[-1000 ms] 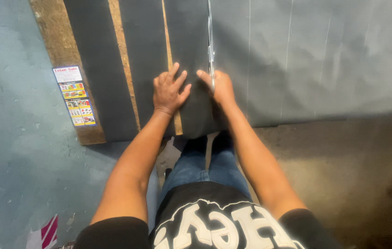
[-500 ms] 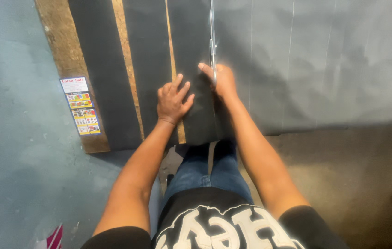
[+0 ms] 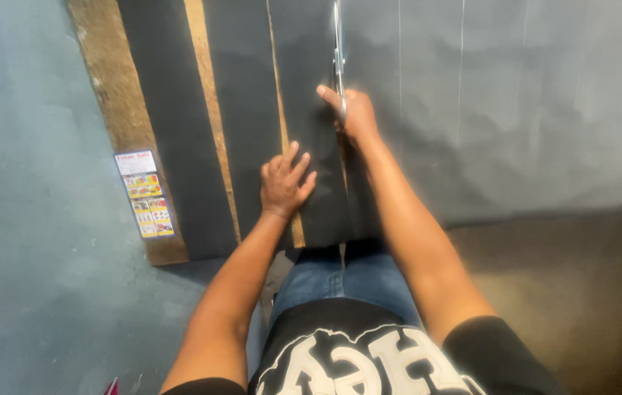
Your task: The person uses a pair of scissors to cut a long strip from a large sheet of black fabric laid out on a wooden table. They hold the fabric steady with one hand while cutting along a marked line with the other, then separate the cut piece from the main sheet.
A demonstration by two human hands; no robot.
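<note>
Mid-cut, I'd say: I'm slitting the big dark sheet [image 3: 501, 124] into strips, seam about halfway up the visible length.

Far left: wooden board [image 3: 117, 117] on the floor, with a small colourful sticker [image 3: 145, 194] near its lower end. Two cut black strips [image 3: 172, 132] lie on it, apart, bare wood showing between them.

My left hand [image 3: 285, 184] is flat, palm down, fingers spread and loose, gripping nothing. It presses the strip being cut [image 3: 311, 146] just beside the wood gap. Forearm runs straight up from my lap, wrist low.

My right hand [image 3: 351, 113] is farther out, arm nearly fully extended, fingers closed round the handles of the metal scissors [image 3: 338, 44]. Blades point away from me along the cut line; can't tell whether they're apart or closed.

Next move, my judgement: the cut must stay parallel to the strip edge, with the left palm closer to the blades so the material doesn't drift or pucker.
</note>
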